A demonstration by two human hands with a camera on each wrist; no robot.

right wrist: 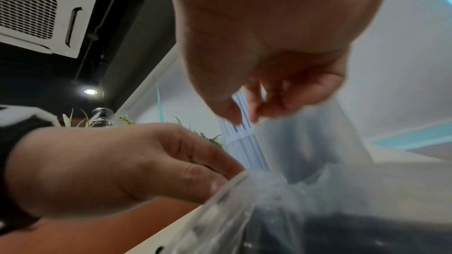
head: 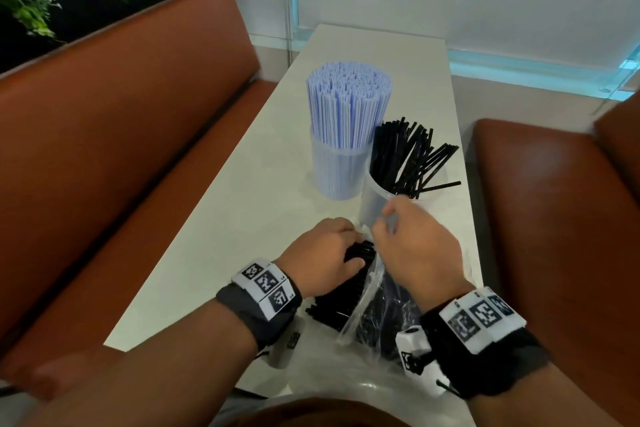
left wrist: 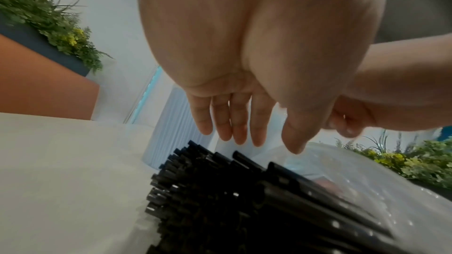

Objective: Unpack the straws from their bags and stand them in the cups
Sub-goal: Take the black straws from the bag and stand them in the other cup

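Overhead, the head view shows 2 cups on the pale table [head: 214,218]: the far cup [head: 337,172] is packed tight with upright blue-and-white straws [head: 348,104], and the near cup [head: 388,199] holds a loose fan of black straws [head: 408,156] leaning to the right. Just in front of that cup the left hand [head: 323,250] lies over a bundle of black straws [head: 341,291] that pokes out of a clear plastic bag [head: 367,308], while the right hand [head: 414,246] lifts the bag's mouth in a pinch. Judging from this, the step is to draw the bundle free, and it goes best if the right hand keeps the film taut and pulls it back along the straws rather than upward. Next, the left wrist view shows the left hand's fingers [left wrist: 238,121] straight and close together, hovering just above the open ends of the black bundle and gripping nothing; they should curl round the whole bundle near its middle, so no straws slide out singly. Finally, the right wrist view shows the right hand's thumb and fingertips [right wrist: 264,111] nipped together on a fold of the bag film, the left hand just beside it at the bag's edge. Once free, the bundle should be stood end-down in the near cup, which looks likely to tip if loaded sideways.
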